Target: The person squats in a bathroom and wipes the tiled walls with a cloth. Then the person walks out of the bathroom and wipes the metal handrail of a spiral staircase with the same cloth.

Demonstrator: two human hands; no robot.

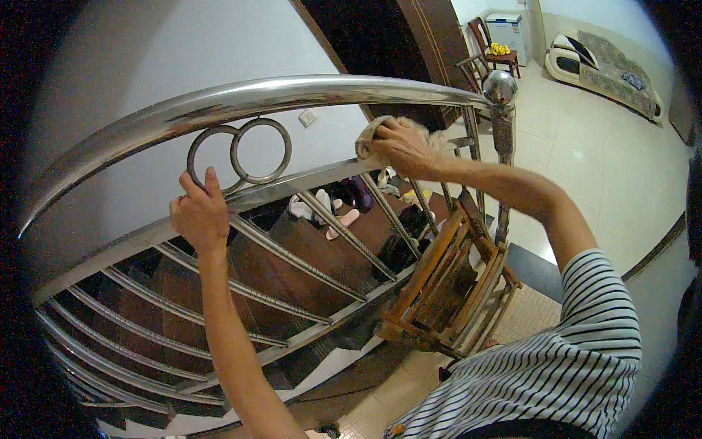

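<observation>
A shiny metal stair handrail (307, 90) arches across the head view, with two joined metal rings (261, 151) beneath it. My left hand (202, 211) grips the lower part of the left ring, close to the flat middle rail (312, 176). Farther right, my right hand (403, 145) holds a crumpled, light-coloured cloth (366, 144) against that same middle rail. Slim metal balusters (285, 255) run down from it to the bottom rail. The handrail meets a newel post topped by a metal ball (499, 88).
A worn wooden chair (439, 280) stands close against the balusters, in front of my body. Behind the railing are dark stairs (269, 263) with slippers (343, 224) and other shoes. Bananas (499, 49) lie on a chair near a white chest freezer (505, 33); a sofa (603, 68) stands far right.
</observation>
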